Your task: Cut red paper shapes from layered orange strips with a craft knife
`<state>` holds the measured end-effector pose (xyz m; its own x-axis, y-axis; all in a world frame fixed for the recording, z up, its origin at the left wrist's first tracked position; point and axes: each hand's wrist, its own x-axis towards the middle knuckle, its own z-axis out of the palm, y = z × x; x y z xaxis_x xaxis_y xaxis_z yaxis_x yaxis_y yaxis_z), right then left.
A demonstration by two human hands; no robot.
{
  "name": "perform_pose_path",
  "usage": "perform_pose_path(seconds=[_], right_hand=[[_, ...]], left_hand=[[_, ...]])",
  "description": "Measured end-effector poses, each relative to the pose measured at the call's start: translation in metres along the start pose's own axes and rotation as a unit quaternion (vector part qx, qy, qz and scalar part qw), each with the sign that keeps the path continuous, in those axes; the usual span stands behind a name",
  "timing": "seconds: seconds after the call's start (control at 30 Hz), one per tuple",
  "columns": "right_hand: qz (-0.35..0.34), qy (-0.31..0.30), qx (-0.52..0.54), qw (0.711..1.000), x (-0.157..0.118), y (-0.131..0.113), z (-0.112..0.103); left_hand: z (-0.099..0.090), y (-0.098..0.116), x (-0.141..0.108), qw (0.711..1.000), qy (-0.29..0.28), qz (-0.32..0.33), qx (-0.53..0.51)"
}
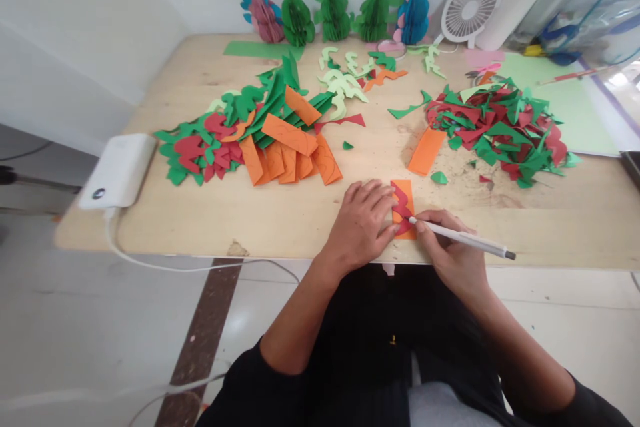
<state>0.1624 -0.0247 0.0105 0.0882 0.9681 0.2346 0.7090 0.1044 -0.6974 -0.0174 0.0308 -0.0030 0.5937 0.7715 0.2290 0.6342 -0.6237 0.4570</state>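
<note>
A red wavy cut-out (401, 197) lies on an orange paper strip (409, 233) near the table's front edge. My left hand (361, 221) rests flat with its fingers spread, its fingertips on the left edge of the red piece and strip. In my right hand (457, 247) is a white pen (465, 237), pinched between thumb and fingers, with its tip touching the right side of the red piece. Just above the strip lies another orange folded strip (427, 151).
Orange strips (289, 135) and green and red cut-outs (220, 147) are heaped at left. Red and green scraps (505, 127) pile up at right. A white power bank (119, 171), paper figures (333, 13) and a small fan (471, 9) stand around the table (175, 227).
</note>
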Motion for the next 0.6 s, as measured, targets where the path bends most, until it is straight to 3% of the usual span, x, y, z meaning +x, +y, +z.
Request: perform_pose_path(seconds=[0.6], right_hand=[[-0.155,0.021,-0.078,0.985,-0.0017,0.004,0.0035]], left_hand=[[-0.0015,0.0,-0.0004,1.0,-0.018,0.0,0.003]])
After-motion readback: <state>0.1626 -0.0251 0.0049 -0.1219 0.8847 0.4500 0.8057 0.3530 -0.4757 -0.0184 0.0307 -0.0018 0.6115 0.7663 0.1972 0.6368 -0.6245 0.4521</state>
